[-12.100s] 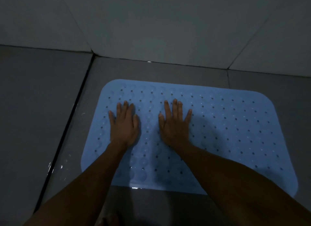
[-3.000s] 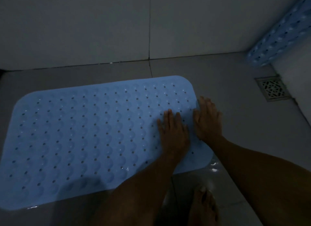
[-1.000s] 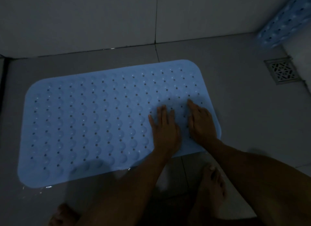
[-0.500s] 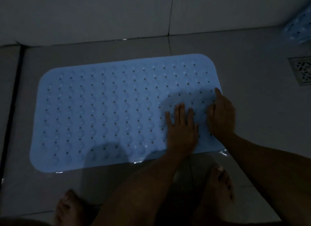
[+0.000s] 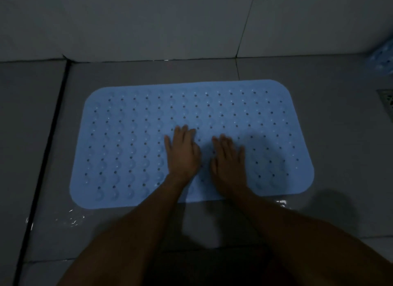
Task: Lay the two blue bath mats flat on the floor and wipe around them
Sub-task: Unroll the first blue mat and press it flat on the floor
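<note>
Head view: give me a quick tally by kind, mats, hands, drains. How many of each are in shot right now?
Blue bath mats: 2, one flat, one partly visible at the right edge
Hands: 2, left hand and right hand, both flat on the mat
Floor drains: 1, cut off by the frame
Total: 5

Left hand [image 5: 183, 152] and right hand [image 5: 228, 158] lie side by side, seemingly palm-down, fingers straight.

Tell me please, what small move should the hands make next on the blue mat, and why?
Probably lift both off and reach right for the second mat, of which only a bit shows at the right edge, not spread before the person. The left hand and right hand press open-palmed on the first mat, which already looks flat on the floor.
</note>
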